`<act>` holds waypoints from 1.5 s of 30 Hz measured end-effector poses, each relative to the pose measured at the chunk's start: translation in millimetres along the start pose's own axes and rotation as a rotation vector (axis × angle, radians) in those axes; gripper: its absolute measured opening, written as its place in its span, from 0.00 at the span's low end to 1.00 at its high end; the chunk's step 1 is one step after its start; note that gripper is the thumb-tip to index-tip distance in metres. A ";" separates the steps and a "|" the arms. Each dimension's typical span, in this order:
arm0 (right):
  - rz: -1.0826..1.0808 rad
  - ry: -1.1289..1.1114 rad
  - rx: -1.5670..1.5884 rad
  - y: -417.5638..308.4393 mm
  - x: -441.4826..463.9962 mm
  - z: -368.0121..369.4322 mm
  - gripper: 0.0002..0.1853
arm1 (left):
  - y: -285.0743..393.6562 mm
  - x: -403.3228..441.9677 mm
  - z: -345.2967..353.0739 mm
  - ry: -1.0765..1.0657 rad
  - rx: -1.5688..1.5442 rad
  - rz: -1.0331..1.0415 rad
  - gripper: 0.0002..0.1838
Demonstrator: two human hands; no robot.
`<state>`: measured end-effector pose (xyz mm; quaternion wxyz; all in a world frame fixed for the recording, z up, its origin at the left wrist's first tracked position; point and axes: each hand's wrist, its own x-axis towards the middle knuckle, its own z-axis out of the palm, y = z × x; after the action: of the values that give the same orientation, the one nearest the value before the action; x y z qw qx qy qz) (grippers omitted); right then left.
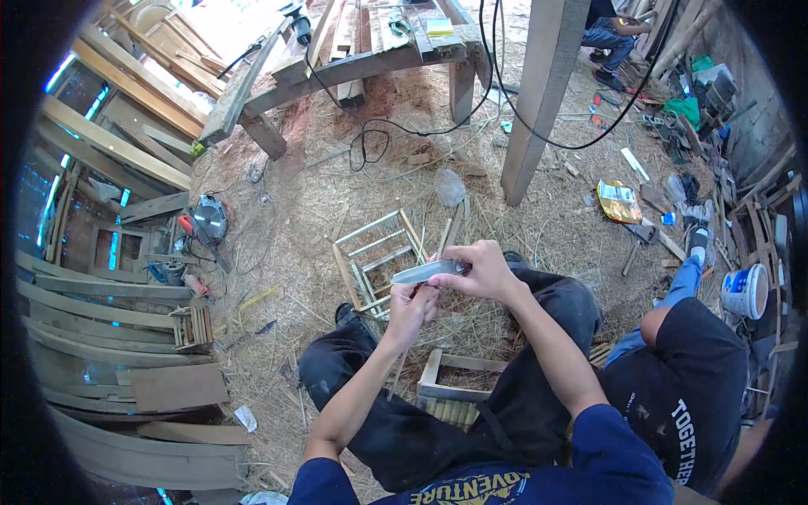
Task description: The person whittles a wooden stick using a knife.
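Note:
My right hand point(484, 271) is closed around the dark handle of a knife with a broad grey blade point(421, 273), which points left. Just below the blade, my left hand point(410, 314) grips a thin wooden strip point(399, 370) that runs down toward my lap. The blade lies over the top of my left fingers, hiding part of the strip and any cut. Beyond my hands, a small slatted wooden frame point(343, 268) rests on the ground. Between my legs sits another wooden frame point(431, 370) with a row of slats.
A person in a dark shirt point(682, 387) sits close on my right; another person point(619, 38) crouches at the far right. A wooden post point(543, 101) and workbench point(362, 71) stand ahead. A circular saw point(208, 220), cables, a white bucket point(745, 292) and shavings surround me.

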<state>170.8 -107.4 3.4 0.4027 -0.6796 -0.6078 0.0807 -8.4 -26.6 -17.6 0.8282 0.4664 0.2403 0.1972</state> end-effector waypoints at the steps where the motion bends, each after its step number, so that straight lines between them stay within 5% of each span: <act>1: -0.011 0.026 -0.021 3.6 -1.6 -0.3 0.25 | 0.4 -1.3 1.8 0.005 -0.003 -0.008 0.07; 12: -0.009 0.124 -0.301 16.5 -13.3 -22.7 0.25 | 9.5 -0.8 6.6 -0.052 -0.027 -0.077 0.10; 15: 0.048 0.261 -0.255 24.5 -12.8 -22.2 0.22 | 13.0 -7.2 6.3 -0.044 0.011 -0.116 0.14; 17: 0.336 0.668 -0.056 61.3 -2.0 -42.2 0.25 | 20.2 -24.0 11.0 -0.054 0.098 -0.137 0.18; 21: 0.293 0.345 -0.402 49.1 -10.5 -70.2 0.23 | 10.0 -18.2 -6.6 -0.036 0.085 -0.158 0.23; 28: 0.277 0.099 -0.074 5.7 3.1 -23.2 0.26 | 20.5 -8.2 -19.6 0.078 -0.003 -0.100 0.26; 34: 0.174 -0.032 -0.006 -11.7 7.5 -1.6 0.29 | 14.1 8.5 -7.8 0.036 0.136 -0.048 0.16; 39: 0.293 0.132 0.261 -11.2 16.2 -6.5 0.13 | 2.2 16.2 7.5 -0.035 0.175 -0.007 0.21; 45: 0.332 0.174 0.427 10.4 3.8 -12.7 0.12 | -3.2 25.8 9.6 -0.052 0.450 0.135 0.20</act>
<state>187.3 -109.1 6.5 0.5688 -0.6740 -0.4203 0.2132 18.4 -20.4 -21.7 0.6941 0.6592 0.2251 0.1817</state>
